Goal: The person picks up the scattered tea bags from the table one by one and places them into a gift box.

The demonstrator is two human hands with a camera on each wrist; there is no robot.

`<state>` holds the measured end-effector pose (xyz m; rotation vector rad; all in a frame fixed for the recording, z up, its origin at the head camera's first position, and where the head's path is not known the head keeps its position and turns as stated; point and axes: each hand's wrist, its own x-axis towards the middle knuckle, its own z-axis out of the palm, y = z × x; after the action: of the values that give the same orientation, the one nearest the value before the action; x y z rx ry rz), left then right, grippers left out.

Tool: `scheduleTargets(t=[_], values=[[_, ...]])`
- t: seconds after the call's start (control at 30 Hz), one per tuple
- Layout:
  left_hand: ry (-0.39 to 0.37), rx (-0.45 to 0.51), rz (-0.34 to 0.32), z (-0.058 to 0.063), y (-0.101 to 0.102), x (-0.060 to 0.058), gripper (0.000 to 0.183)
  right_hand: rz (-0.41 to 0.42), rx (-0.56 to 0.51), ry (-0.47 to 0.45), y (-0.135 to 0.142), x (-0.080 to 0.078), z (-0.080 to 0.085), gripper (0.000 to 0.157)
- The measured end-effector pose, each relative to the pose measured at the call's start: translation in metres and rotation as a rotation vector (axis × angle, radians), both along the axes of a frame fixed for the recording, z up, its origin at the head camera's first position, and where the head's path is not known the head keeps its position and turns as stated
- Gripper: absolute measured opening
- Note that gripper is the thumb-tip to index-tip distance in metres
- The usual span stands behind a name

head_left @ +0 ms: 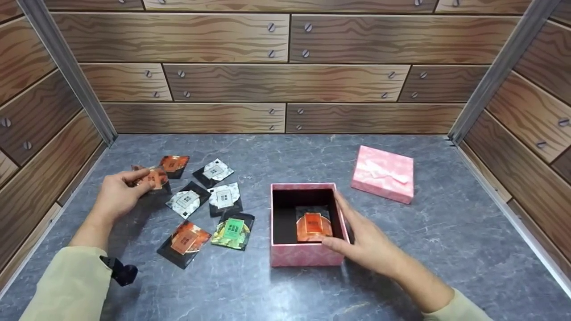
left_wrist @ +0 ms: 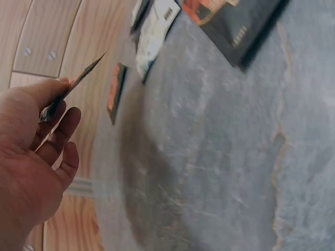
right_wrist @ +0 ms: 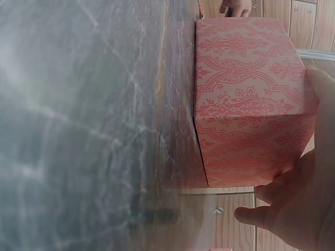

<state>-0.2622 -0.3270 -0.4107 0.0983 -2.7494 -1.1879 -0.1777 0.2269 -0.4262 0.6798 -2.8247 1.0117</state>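
Observation:
My left hand [head_left: 118, 194] pinches an orange-and-black sachet [head_left: 156, 179] between thumb and fingers, above the left of the table. In the left wrist view that sachet [left_wrist: 84, 78] appears almost edge-on. Close by lie two other orange sachets [head_left: 174, 165], several white-and-black ones [head_left: 225, 196] and a green-and-yellow one [head_left: 232, 229]. An open pink box [head_left: 307, 256] stands mid-table, with an orange sachet [head_left: 313, 225] inside at its right. My right hand [head_left: 370, 243] holds the box by its front right corner, thumb at the front rim and fingers along the right side.
A pink patterned lid [head_left: 383, 171] with a bow lies behind and right of the box. Wood-print walls [head_left: 285, 80] enclose the grey marbled table [head_left: 285, 151] at the back and both sides. A small black device [head_left: 122, 272] sits on the left wrist.

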Motion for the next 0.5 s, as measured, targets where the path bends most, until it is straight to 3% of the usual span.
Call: scheduleTargets(t=[0.2, 0.5], values=[[0.066, 0.038, -0.026, 0.018, 0.019, 0.001, 0.045, -0.006, -0.005, -0.007, -0.001, 0.001, 0.0, 0.103], [0.156, 0.098, -0.155, 0.046, 0.067, 0.003, 0.043, -0.003, -0.014, 0.001, -0.001, 0.001, 0.0, 0.102]])
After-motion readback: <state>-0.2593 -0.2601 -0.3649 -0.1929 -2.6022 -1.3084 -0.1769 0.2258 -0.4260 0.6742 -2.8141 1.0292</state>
